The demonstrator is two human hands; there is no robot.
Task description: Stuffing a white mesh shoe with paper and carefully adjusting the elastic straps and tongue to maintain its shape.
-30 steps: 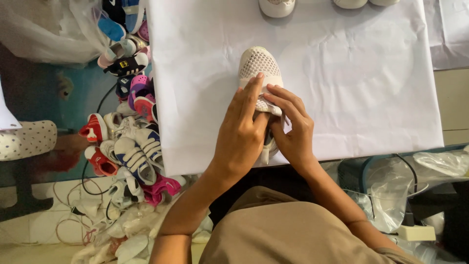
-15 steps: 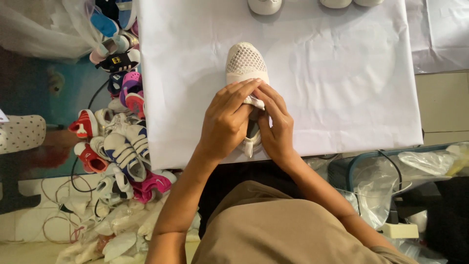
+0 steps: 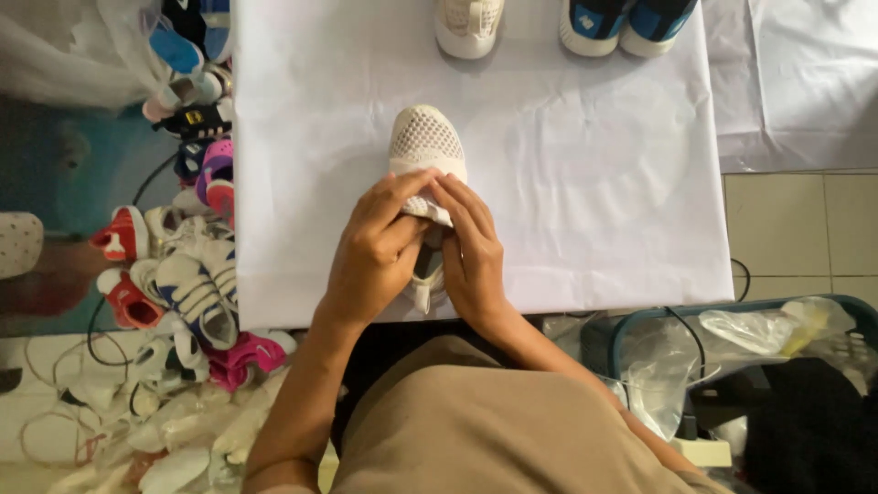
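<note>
Lying toe-away near the front middle of the desk (image 3: pixel 594 183), which is draped in a white cloth, is a small white mesh-knit child's shoe (image 3: pixel 426 146); both hands close over its rear half; the left hand (image 3: pixel 375 256) wraps the shoe's left side with its fingers (image 3: pixel 393 197) curled and pressed on the tongue; the right hand (image 3: pixel 471 252) cups the right side, its fingers (image 3: pixel 455 197) pinching the same upper edge, fingertips of both hands nearly touching; a white strap end shows below between the palms; at the desk's far edge stand a cream shoe (image 3: pixel 468 23) and a pair of blue shoes (image 3: pixel 626 23); left of the desk, on the floor, lies a heap of colourful children's shoes (image 3: pixel 183 265); right of the person's lap sits a teal basket (image 3: pixel 741 352) holding clear plastic bags.
</note>
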